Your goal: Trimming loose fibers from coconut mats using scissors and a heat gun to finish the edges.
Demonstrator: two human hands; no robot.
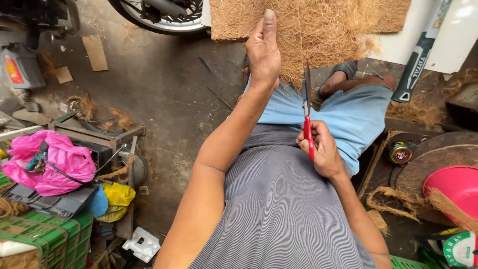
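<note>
The coir mat [318, 30] was pinned flat over the knees by the left hand [263, 52], fingers pressed together, steadying its frayed edge for scissors [308, 117] gripped in the right hand [321, 152].

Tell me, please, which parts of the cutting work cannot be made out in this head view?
- Coir mat: its far end is cut off by the top edge.
- Left hand: its palm and fingertips are hidden against the mat.
- Scissors: the handle loops are hidden inside the right hand; whether the dark blades are parted is too small to tell.
- Tape measure: its markings are too small.
</note>
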